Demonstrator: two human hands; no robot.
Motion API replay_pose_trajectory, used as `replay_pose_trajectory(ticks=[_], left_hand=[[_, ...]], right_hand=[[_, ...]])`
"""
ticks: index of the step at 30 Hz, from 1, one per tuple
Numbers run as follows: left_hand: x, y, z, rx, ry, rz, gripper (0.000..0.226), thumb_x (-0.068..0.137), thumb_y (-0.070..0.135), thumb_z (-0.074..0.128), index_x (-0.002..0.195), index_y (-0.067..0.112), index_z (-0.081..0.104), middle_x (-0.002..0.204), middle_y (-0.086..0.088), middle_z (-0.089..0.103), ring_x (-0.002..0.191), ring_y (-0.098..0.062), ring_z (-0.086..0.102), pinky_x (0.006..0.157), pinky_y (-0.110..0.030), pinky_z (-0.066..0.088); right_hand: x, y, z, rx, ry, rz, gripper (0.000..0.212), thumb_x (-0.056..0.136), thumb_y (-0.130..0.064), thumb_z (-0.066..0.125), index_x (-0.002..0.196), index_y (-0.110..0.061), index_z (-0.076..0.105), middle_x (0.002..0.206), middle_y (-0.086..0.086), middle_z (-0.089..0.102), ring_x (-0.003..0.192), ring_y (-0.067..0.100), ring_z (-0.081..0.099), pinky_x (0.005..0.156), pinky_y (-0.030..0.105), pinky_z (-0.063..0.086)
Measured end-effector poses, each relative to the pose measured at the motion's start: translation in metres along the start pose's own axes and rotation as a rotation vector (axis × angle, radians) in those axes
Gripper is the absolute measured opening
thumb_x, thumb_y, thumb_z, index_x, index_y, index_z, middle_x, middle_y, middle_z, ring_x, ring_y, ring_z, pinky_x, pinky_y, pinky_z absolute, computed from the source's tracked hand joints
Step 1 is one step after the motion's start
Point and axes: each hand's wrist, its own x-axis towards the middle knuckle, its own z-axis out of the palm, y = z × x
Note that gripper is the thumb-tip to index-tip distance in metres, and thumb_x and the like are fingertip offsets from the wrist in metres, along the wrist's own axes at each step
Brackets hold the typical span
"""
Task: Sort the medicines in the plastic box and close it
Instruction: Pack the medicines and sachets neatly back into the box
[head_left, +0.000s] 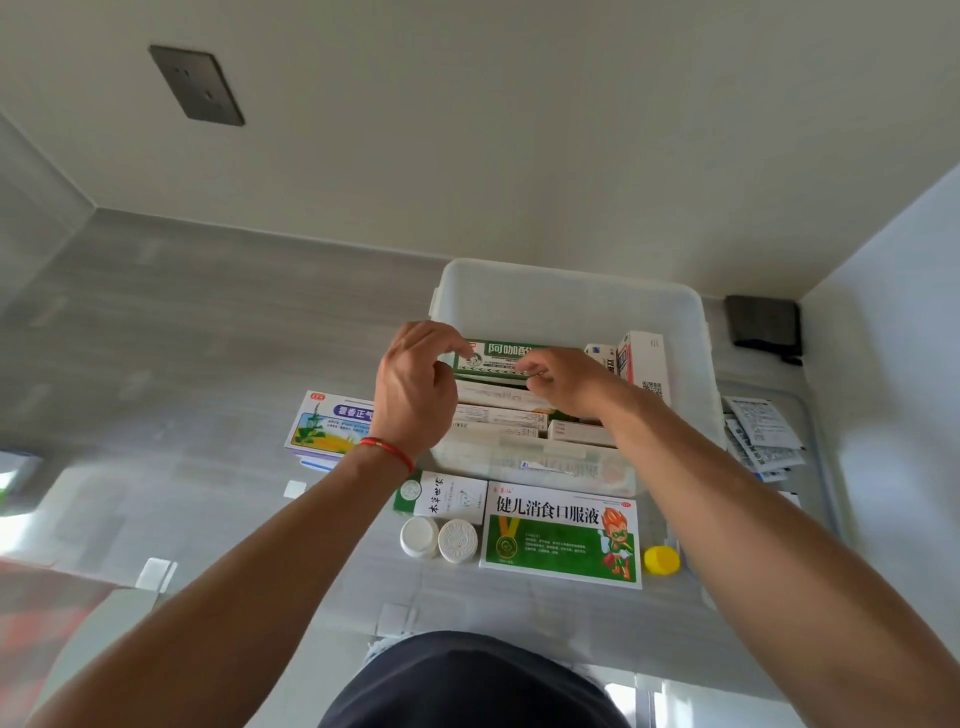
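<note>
While a blue-and-white carton (328, 427) lay on the grey counter (171, 332) against the left wall of the plastic box (566, 306), the left hand (415, 387) hovered at that rim, fingers loosely curled, holding nothing. Beside it, the right hand (563, 376) pinched the green medicine box (493, 358) standing among packed cartons, with bare floor behind. Sachets (763, 436) lay beyond the right wall.

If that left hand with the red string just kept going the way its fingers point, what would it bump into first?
Probably the green-and-white medicine box standing in the plastic box; the left hand has fingertips already at its edge, though depth is hard to judge.
</note>
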Motion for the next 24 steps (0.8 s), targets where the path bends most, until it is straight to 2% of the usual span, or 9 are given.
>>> replay_pose_trajectory(ticks=[3, 6, 8, 10, 11, 13, 16, 19, 24], left_hand=[[-0.003, -0.005, -0.017, -0.182, 0.037, -0.142, 0.052, 0.074, -0.023, 0.040, 0.094, 0.011, 0.073, 0.102, -0.002, 0.074, 0.099, -0.013, 0.071, 0.089, -0.022, 0.056], [-0.019, -0.039, -0.051, -0.082, 0.073, -0.268, 0.050, 0.075, -0.016, 0.044, 0.099, 0.019, 0.072, 0.104, 0.004, 0.074, 0.096, -0.010, 0.071, 0.084, -0.015, 0.053], [-0.033, -0.074, -0.072, 0.063, 0.032, -0.398, 0.041, 0.079, -0.008, 0.054, 0.105, 0.018, 0.071, 0.109, 0.001, 0.071, 0.100, -0.020, 0.069, 0.086, -0.020, 0.053], [-0.044, -0.108, -0.085, 0.187, -0.077, -0.561, 0.035, 0.085, 0.008, 0.066, 0.119, 0.016, 0.066, 0.118, -0.009, 0.066, 0.110, -0.031, 0.062, 0.093, -0.036, 0.050], [-0.048, -0.122, -0.089, 0.209, -0.158, -0.637, 0.042, 0.085, 0.017, 0.072, 0.126, 0.017, 0.062, 0.123, -0.013, 0.063, 0.117, -0.033, 0.057, 0.096, -0.039, 0.046], [-0.055, -0.142, -0.093, 0.164, -0.334, -0.700, 0.065, 0.081, 0.027, 0.080, 0.139, 0.019, 0.052, 0.135, -0.016, 0.055, 0.128, -0.034, 0.049, 0.104, -0.044, 0.042], [-0.060, -0.159, -0.093, 0.220, -0.566, -0.449, 0.098, 0.069, 0.037, 0.089, 0.151, 0.023, 0.039, 0.157, -0.013, 0.034, 0.145, -0.033, 0.028, 0.116, -0.051, 0.031], [-0.055, -0.170, -0.091, 0.330, -0.735, -0.214, 0.108, 0.064, 0.043, 0.087, 0.155, 0.027, 0.031, 0.164, -0.005, 0.023, 0.152, -0.030, 0.017, 0.119, -0.050, 0.027], [-0.038, -0.172, -0.086, 0.342, -0.781, -0.095, 0.095, 0.064, 0.032, 0.091, 0.147, 0.017, 0.047, 0.143, -0.006, 0.052, 0.134, -0.025, 0.045, 0.111, -0.042, 0.038]], right_hand=[[-0.010, -0.001, -0.005, 0.004, 0.059, -0.014, 0.035, 0.105, -0.020, 0.051, 0.140, -0.018, 0.059, 0.147, 0.003, 0.059, 0.134, 0.020, 0.056, 0.110, 0.035, 0.043], [-0.028, -0.014, -0.013, 0.094, 0.189, -0.080, 0.030, 0.104, -0.020, 0.056, 0.133, -0.019, 0.064, 0.141, 0.000, 0.064, 0.126, 0.015, 0.061, 0.107, 0.031, 0.047], [-0.044, -0.033, -0.017, 0.141, 0.346, -0.167, 0.025, 0.103, -0.019, 0.058, 0.126, -0.018, 0.069, 0.128, -0.003, 0.070, 0.108, 0.005, 0.065, 0.098, 0.028, 0.055], [-0.064, -0.064, -0.019, 0.224, 0.487, -0.293, 0.020, 0.102, -0.019, 0.060, 0.118, -0.017, 0.071, 0.112, -0.009, 0.073, 0.092, -0.007, 0.063, 0.083, 0.013, 0.054], [-0.074, -0.083, -0.018, 0.273, 0.526, -0.368, 0.019, 0.102, -0.019, 0.060, 0.115, -0.017, 0.072, 0.105, -0.014, 0.072, 0.087, -0.009, 0.064, 0.077, 0.009, 0.052], [-0.093, -0.122, -0.009, 0.329, 0.512, -0.522, 0.018, 0.100, -0.020, 0.059, 0.109, -0.017, 0.074, 0.097, -0.016, 0.071, 0.082, -0.004, 0.067, 0.072, 0.011, 0.053], [-0.104, -0.167, 0.019, 0.225, 0.354, -0.639, 0.017, 0.100, -0.020, 0.058, 0.107, -0.017, 0.073, 0.094, -0.006, 0.072, 0.077, 0.002, 0.064, 0.073, 0.022, 0.056], [-0.096, -0.185, 0.052, 0.136, 0.228, -0.571, 0.018, 0.100, -0.017, 0.059, 0.109, -0.014, 0.074, 0.095, 0.000, 0.072, 0.080, 0.013, 0.064, 0.076, 0.037, 0.055], [-0.091, -0.182, 0.080, 0.181, 0.151, -0.465, 0.020, 0.099, -0.014, 0.058, 0.111, -0.013, 0.074, 0.104, -0.001, 0.075, 0.083, 0.012, 0.064, 0.081, 0.037, 0.054]])
